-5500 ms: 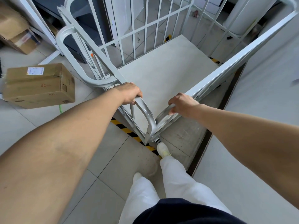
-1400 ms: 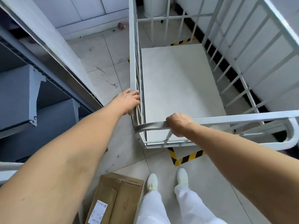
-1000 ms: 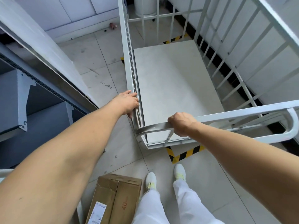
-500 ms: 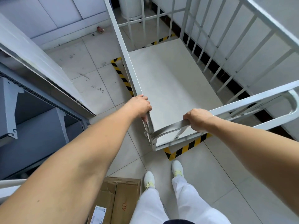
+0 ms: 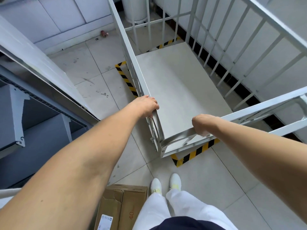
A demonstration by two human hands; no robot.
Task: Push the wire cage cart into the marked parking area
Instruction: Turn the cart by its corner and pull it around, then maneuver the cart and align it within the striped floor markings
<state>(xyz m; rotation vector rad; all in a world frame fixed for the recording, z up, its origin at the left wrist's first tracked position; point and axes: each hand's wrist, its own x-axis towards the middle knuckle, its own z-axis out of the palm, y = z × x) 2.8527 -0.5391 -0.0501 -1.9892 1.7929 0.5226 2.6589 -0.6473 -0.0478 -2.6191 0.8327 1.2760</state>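
The white wire cage cart (image 5: 181,90) stands in front of me, its flat grey deck empty. Yellow-and-black floor tape (image 5: 194,153) marks the parking area; strips show along the cart's left side, under its near edge and at the far end. My left hand (image 5: 146,105) grips the top rail of the cart's left side near the corner. My right hand (image 5: 201,124) is closed around the near top rail. The cart's wheels are hidden.
A grey metal shelving rack (image 5: 38,90) runs along the left. A cardboard box (image 5: 121,208) lies on the tiles by my left foot. A white wall (image 5: 265,47) is close behind the cart's right side, and a white cylinder (image 5: 135,9) stands beyond its far end.
The cart has swung from skewed across the tape to lining up inside the taped outline. More tape along its left side now shows. Both hands kept their grip.
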